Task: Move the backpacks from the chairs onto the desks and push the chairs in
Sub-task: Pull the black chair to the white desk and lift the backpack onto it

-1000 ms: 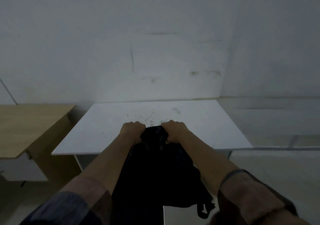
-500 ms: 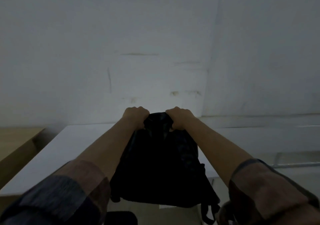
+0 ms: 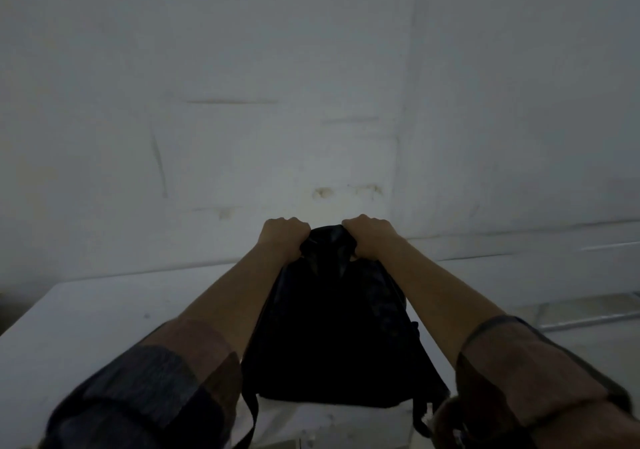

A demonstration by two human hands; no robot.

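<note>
A black backpack (image 3: pixel 332 331) hangs upright over the white desk (image 3: pixel 104 324), its bottom at or just above the desk's near part; contact cannot be told. My left hand (image 3: pixel 282 237) grips the bunched top of the pack on its left side. My right hand (image 3: pixel 372 235) grips the top on its right side. Both fists are closed tight on the fabric. Two straps dangle from the pack's lower corners toward me. No chair is in view.
A pale scuffed wall (image 3: pixel 242 102) rises directly behind the desk. To the right a wall corner and a low ledge (image 3: pixel 554 237) run along, with bare floor (image 3: pixel 588 341) beside the desk's right edge.
Both hands have carried the backpack up and forward over the white desk. The view has tilted up, and the wooden desk at the left has left the frame.
</note>
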